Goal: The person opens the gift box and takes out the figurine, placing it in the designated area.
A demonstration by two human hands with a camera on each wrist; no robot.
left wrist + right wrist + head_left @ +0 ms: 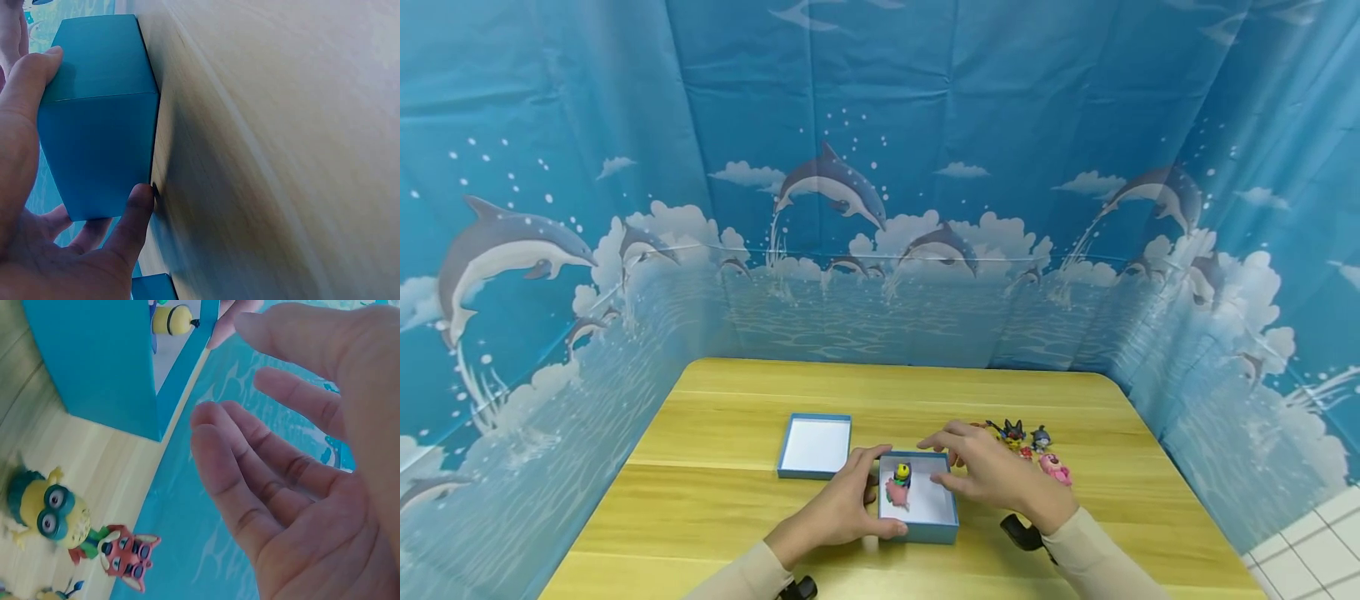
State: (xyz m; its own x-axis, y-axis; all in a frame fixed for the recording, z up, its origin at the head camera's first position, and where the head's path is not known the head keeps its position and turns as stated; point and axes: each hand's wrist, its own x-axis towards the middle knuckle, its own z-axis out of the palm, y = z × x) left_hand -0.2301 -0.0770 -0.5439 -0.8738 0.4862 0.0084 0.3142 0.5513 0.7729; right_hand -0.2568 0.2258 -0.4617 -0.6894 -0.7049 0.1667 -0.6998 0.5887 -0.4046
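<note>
A blue box (919,532) with a white inside stands on the table. In it lie a yellow minion figure (902,473) and a pink figure (897,493), against the left side. My left hand (847,500) holds the box from the left, thumb on its near wall and fingers around the far corner; in the left wrist view the thumb and fingers span the blue walls (100,150). Over the right side of the box hovers my right hand (981,467), fingers loosely bent and nothing in them, as the right wrist view also shows.
A blue lid (815,446), white inside up, lies left of the box. Several small figures stand to the right, among them a pink one (1056,469), a grey one (1041,438) and a fox-like red one (125,553). A dolphin-print curtain (880,308) surrounds the table (700,500).
</note>
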